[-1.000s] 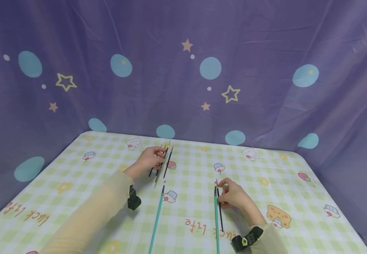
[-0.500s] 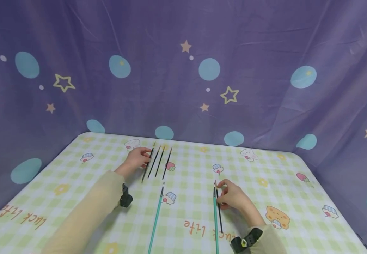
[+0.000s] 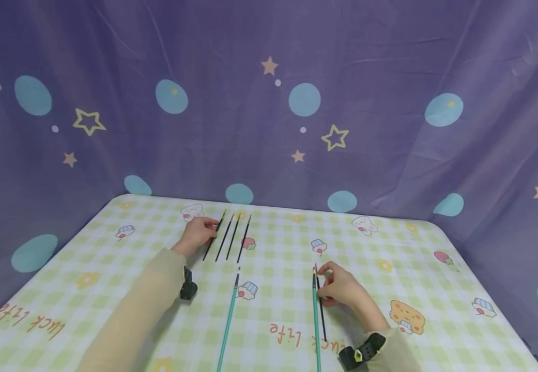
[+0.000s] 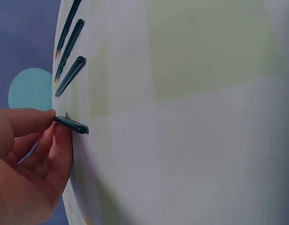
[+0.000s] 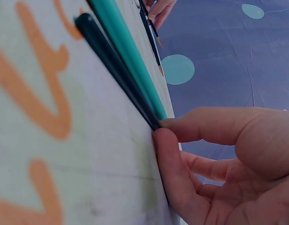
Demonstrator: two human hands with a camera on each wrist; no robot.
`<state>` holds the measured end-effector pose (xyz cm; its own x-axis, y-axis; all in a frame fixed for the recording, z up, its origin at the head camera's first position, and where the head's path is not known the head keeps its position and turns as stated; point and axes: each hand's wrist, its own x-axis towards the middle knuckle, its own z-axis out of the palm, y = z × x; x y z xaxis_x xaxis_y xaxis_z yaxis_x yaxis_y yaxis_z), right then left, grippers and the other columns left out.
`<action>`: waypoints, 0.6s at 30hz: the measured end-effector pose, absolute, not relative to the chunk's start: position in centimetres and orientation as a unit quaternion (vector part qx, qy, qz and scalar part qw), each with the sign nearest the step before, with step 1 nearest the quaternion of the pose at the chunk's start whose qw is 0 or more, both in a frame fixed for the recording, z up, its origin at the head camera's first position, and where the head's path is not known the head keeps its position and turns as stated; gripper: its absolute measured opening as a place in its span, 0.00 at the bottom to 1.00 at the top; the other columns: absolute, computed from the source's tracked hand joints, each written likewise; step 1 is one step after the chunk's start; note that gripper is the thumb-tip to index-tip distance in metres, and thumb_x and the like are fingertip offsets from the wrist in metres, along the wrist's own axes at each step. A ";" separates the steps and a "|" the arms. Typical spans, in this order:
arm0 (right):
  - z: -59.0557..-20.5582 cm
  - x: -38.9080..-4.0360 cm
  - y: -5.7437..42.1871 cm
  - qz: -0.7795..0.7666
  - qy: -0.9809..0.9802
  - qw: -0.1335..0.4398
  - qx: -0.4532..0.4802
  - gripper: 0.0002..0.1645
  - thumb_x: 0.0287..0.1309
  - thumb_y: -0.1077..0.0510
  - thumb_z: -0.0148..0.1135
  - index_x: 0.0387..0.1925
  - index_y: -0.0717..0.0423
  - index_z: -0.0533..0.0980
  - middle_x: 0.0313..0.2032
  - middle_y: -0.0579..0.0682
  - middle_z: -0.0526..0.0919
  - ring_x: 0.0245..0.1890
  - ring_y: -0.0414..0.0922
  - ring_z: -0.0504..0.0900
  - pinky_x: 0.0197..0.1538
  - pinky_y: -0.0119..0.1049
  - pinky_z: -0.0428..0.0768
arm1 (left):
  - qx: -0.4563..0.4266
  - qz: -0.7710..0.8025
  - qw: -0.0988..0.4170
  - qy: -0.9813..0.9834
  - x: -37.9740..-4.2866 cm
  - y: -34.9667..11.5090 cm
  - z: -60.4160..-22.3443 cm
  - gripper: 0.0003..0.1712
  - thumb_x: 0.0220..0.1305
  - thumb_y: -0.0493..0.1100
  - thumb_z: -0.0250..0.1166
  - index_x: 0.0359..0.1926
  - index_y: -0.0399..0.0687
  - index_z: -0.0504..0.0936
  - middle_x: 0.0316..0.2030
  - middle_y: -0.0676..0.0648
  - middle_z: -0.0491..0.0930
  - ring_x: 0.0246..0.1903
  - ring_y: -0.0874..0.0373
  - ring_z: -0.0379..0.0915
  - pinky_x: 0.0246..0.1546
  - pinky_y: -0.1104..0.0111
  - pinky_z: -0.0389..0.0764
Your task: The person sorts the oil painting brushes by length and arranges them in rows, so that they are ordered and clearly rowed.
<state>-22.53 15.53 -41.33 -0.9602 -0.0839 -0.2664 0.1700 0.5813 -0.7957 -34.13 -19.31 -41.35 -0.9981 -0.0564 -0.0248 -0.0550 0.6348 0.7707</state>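
Observation:
At the left back of the table, my left hand (image 3: pixel 197 232) pinches a thin dark paintbrush (image 3: pixel 208 250) between thumb and finger; the brush lies at the left end of a row. Three similar dark paintbrushes (image 3: pixel 233 237) lie spaced to its right, bristles pointing away. In the left wrist view the held brush's handle end (image 4: pixel 74 124) sits at or just over the cloth. My right hand (image 3: pixel 340 284) pinches another dark paintbrush (image 3: pixel 322 315) near its bristle end. Close along that brush's left side lies a teal paintbrush (image 3: pixel 316 325); the right wrist view shows both handles side by side.
A second teal paintbrush (image 3: pixel 229 323) lies left of centre, pointing away. Under everything is a green-checked tablecloth (image 3: pixel 157 232) with printed cartoons and lettering. A purple curtain (image 3: pixel 231 77) with stars and dots hangs behind the table's far edge.
My left hand has carried its paintbrush leftward, from over the row to the row's left end, and the brush has tilted slightly since. The right hand has kept its hold in the same place.

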 end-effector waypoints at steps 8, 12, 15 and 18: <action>-41.2 -22.5 15.4 -0.459 0.877 0.141 0.029 0.26 0.41 0.71 0.64 0.46 0.58 0.68 0.24 0.52 0.70 0.18 0.43 0.75 0.22 0.34 0.80 | 0.049 -0.428 -0.004 -0.902 -34.3 -19.1 -41.3 0.21 0.53 0.31 0.61 0.51 0.34 0.76 0.43 0.37 0.79 0.24 0.62 0.73 0.22 0.75 0.75; -41.2 -22.5 15.4 -0.459 0.877 0.137 0.030 0.26 0.41 0.71 0.64 0.45 0.58 0.69 0.23 0.52 0.70 0.18 0.43 0.75 0.22 0.34 0.79 | 0.057 -0.428 -0.004 -0.902 -34.5 -19.0 -41.4 0.20 0.54 0.32 0.62 0.51 0.35 0.77 0.44 0.37 0.79 0.31 0.58 0.76 0.26 0.74 0.78; -41.2 -22.5 15.4 -0.457 0.878 0.137 0.030 0.26 0.41 0.71 0.64 0.45 0.58 0.69 0.23 0.52 0.70 0.18 0.43 0.75 0.22 0.34 0.80 | 0.061 -0.425 -0.006 -0.903 -34.6 -19.0 -41.5 0.20 0.54 0.32 0.62 0.51 0.36 0.77 0.44 0.38 0.79 0.33 0.56 0.77 0.27 0.73 0.78; -41.2 -22.5 15.4 -0.456 0.879 0.138 0.030 0.26 0.41 0.70 0.64 0.45 0.58 0.69 0.24 0.52 0.70 0.18 0.43 0.75 0.22 0.34 0.79 | 0.067 -0.423 -0.009 -0.904 -34.8 -18.9 -41.7 0.19 0.54 0.32 0.62 0.50 0.36 0.77 0.44 0.39 0.79 0.33 0.56 0.77 0.27 0.72 0.79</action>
